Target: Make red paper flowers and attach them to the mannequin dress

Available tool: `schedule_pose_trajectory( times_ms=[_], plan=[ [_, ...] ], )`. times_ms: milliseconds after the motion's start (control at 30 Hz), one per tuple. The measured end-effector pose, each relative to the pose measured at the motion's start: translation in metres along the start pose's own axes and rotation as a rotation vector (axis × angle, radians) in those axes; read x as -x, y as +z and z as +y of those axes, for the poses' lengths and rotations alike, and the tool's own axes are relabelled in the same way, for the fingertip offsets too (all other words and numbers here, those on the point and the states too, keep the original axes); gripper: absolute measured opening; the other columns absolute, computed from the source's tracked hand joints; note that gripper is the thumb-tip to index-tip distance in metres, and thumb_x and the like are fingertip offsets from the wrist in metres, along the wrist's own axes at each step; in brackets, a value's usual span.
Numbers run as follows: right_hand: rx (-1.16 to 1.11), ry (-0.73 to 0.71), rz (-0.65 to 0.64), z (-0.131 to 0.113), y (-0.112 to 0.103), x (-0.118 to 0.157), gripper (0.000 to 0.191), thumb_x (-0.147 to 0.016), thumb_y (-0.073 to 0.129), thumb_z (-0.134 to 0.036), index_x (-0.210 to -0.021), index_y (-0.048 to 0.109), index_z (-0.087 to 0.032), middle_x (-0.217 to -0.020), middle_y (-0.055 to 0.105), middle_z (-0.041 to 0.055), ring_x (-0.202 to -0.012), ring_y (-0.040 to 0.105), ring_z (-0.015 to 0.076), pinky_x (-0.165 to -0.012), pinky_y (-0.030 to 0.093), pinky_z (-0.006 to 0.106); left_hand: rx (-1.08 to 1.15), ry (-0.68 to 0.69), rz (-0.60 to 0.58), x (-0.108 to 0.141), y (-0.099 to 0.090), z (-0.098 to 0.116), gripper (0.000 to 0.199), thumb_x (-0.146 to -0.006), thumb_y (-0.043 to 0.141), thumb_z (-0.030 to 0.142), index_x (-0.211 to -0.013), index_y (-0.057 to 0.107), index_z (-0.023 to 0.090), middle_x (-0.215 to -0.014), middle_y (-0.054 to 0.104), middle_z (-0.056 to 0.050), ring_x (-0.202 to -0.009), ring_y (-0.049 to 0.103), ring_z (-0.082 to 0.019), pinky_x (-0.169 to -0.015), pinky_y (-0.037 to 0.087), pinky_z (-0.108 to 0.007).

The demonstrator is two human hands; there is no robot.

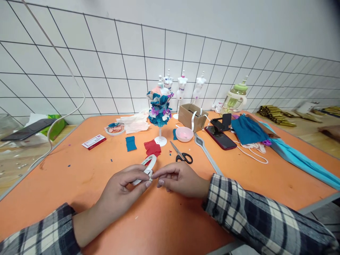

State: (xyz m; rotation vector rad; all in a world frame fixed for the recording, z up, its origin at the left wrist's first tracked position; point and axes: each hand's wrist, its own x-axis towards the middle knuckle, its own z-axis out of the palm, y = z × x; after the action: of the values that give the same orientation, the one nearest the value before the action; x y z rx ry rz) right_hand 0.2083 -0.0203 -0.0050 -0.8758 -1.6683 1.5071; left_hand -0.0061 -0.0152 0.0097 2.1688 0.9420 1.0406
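My left hand (124, 187) is closed on a roll of white tape (151, 163), held tilted above the near part of the table. A small piece of the tape's end shows at its thumb and index fingertips. From the right, my right hand (183, 179) reaches in, its index fingertip at that tape end. The right thumb is apart from the index finger, and the other fingers are curled under. Just beyond the roll lies red crepe paper (152, 148). Black-handled scissors (182, 154) rest behind my right hand, blades pointing away.
A small dress form (160, 109) wears blue ruffles and flowers. Behind it stand several white dress forms (182, 86). Nearby are a pink bowl (184, 134), a cardboard box (190, 117), a phone (220, 137), a grey strap (208, 152), blue paper (131, 143) and a red-and-white box (94, 141).
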Motion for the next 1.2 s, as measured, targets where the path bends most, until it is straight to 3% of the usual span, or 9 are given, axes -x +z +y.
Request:
schedule_pose_trajectory(
  times_ms=[133, 367, 500, 633, 800, 1033, 1200],
  plan=[
    [0.069, -0.050, 0.034, 0.001, 0.002, 0.000, 0.023, -0.083, 0.066, -0.027, -0.101, 0.075, -0.016, -0.070, 0.064, 0.0002, -0.056, 0.051, 0.0082, -0.054, 0.042, 0.020, -0.002, 0.012, -0.029, 0.001, 0.000, 0.002, 0.015, -0.084, 0.061, 0.020, -0.079, 0.075, 0.021, -0.090, 0.075, -0.005, -0.082, 0.071, -0.017, -0.072, 0.056, -0.024],
    [0.446, -0.233, 0.150, -0.002, 0.005, 0.003, 0.011, -0.083, 0.069, -0.027, -0.088, 0.075, -0.019, -0.077, 0.068, 0.0008, -0.059, 0.054, 0.0079, -0.056, 0.042, 0.019, -0.014, 0.058, -0.090, 0.003, 0.002, 0.004, 0.016, -0.086, 0.059, 0.017, -0.080, 0.073, 0.021, -0.089, 0.074, -0.004, -0.079, 0.070, -0.015, -0.070, 0.055, -0.022],
    [0.531, -0.268, 0.170, -0.003, 0.006, 0.005, 0.008, -0.082, 0.067, -0.023, -0.086, 0.073, -0.019, -0.074, 0.066, -0.0001, -0.058, 0.053, 0.0076, -0.057, 0.041, 0.019, -0.020, 0.054, -0.108, 0.002, 0.002, 0.004, 0.016, -0.084, 0.059, 0.015, -0.080, 0.072, 0.022, -0.090, 0.074, -0.003, -0.081, 0.069, -0.015, -0.072, 0.054, -0.022],
    [0.448, -0.197, 0.199, -0.003, 0.007, 0.003, 0.007, -0.081, 0.067, -0.021, -0.084, 0.072, -0.019, -0.069, 0.063, -0.0023, -0.052, 0.047, 0.0061, -0.054, 0.040, 0.019, -0.022, 0.031, -0.090, 0.000, 0.002, 0.005, 0.016, -0.085, 0.058, 0.016, -0.079, 0.072, 0.022, -0.088, 0.073, -0.002, -0.081, 0.069, -0.015, -0.073, 0.054, -0.022],
    [0.263, -0.128, 0.327, -0.006, 0.005, 0.000, 0.008, -0.081, 0.065, -0.023, -0.084, 0.070, -0.017, -0.062, 0.058, -0.0035, -0.049, 0.042, 0.0063, -0.049, 0.035, 0.019, -0.067, 0.027, -0.065, 0.000, 0.001, 0.005, 0.014, -0.084, 0.059, 0.018, -0.076, 0.070, 0.022, -0.087, 0.072, -0.002, -0.082, 0.069, -0.016, -0.074, 0.053, -0.022],
    [0.282, -0.139, 0.219, -0.007, 0.011, 0.001, 0.007, -0.079, 0.067, -0.022, -0.081, 0.071, -0.017, -0.071, 0.064, -0.0013, -0.051, 0.045, 0.0059, -0.050, 0.037, 0.019, -0.049, 0.013, -0.103, 0.002, 0.002, 0.002, 0.012, -0.083, 0.068, 0.028, -0.092, 0.074, 0.023, -0.099, 0.074, -0.005, -0.090, 0.070, -0.019, -0.081, 0.056, -0.028],
    [0.255, -0.101, 0.210, -0.004, 0.013, 0.001, 0.008, -0.080, 0.067, -0.023, -0.082, 0.072, -0.017, -0.064, 0.059, -0.0034, -0.049, 0.042, 0.0058, -0.048, 0.034, 0.019, -0.051, -0.017, -0.074, 0.001, 0.004, 0.002, 0.019, -0.089, 0.059, 0.026, -0.084, 0.077, 0.023, -0.091, 0.075, -0.005, -0.082, 0.071, -0.017, -0.073, 0.057, -0.025]
  ],
)
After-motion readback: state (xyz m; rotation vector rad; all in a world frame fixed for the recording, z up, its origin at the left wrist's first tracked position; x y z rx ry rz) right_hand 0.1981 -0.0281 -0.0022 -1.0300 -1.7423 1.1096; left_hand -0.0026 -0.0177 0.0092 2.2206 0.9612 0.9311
